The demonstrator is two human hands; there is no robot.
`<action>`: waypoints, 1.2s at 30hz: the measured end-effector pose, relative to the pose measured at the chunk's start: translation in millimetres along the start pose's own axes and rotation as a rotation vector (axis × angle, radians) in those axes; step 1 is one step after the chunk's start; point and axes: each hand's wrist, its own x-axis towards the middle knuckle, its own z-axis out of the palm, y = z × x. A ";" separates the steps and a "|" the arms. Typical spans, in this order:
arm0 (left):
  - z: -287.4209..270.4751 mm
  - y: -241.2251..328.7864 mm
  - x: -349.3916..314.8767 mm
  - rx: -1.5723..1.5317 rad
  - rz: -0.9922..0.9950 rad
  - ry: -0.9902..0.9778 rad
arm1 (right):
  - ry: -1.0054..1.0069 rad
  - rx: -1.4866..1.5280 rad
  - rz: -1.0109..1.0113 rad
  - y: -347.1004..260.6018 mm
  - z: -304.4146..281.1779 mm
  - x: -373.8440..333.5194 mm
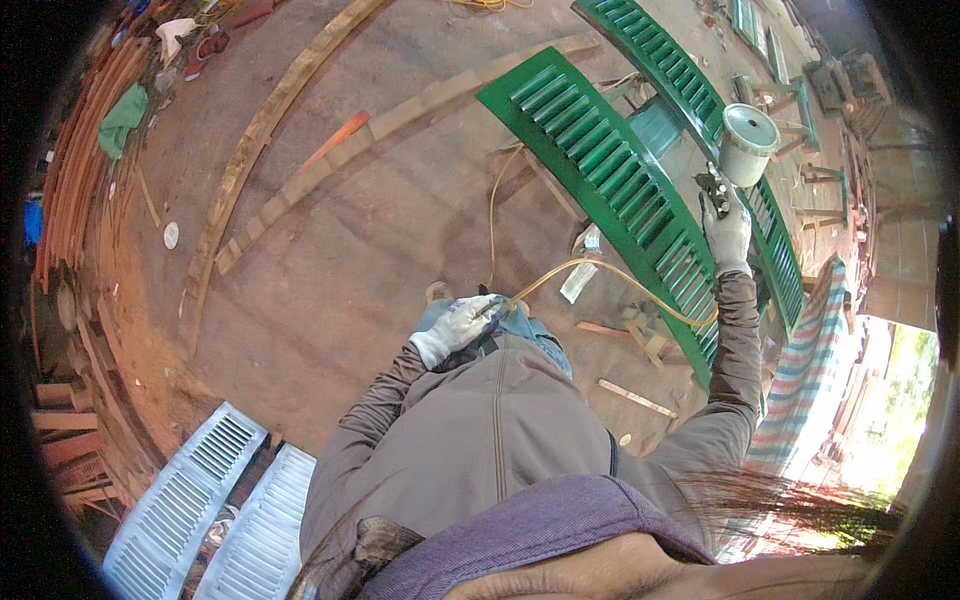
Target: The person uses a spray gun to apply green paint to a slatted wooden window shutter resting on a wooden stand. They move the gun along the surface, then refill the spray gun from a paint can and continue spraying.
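My right hand (732, 238), in a pale work glove, is closed round the handle of a paint spray gun (714, 190). A grey paint cup (747, 160) sits on top of the gun. The gun is over the right edge of a glossy green louvered shutter (545, 82), raised on a support. A second green shutter (640, 40) lies just beyond, to the right. A yellowish air hose (585, 262) loops between the gun side and my waist. My left hand (455, 328), also gloved, is closed on the hose in front of my body.
Long wooden beams (272, 110) lie across the dirt floor at left. Pale unpainted-looking louvered shutters (165, 510) rest at lower left. A striped sheet (815, 350) hangs at right. Stacked timber (85, 190) lines the far left. Wood scraps (637, 397) lie below the green shutter.
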 end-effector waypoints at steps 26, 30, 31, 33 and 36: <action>-38.7 -35.4 53.6 0.061 0.099 -0.043 | -0.280 0.025 0.154 -62.3 -1.4 28.8; -46.5 -25.9 74.0 0.158 0.083 -0.140 | -0.386 0.306 0.252 -55.8 -4.2 7.5; -45.9 -27.1 78.0 0.152 0.103 -0.132 | -0.401 0.403 0.288 -54.7 -1.9 9.2; -45.4 -27.9 86.8 0.144 0.152 -0.134 | -0.413 0.595 0.373 -56.7 -0.1 10.3; -48.8 -26.8 105.6 0.098 0.107 -0.219 | -0.446 0.190 0.253 -45.8 15.6 39.6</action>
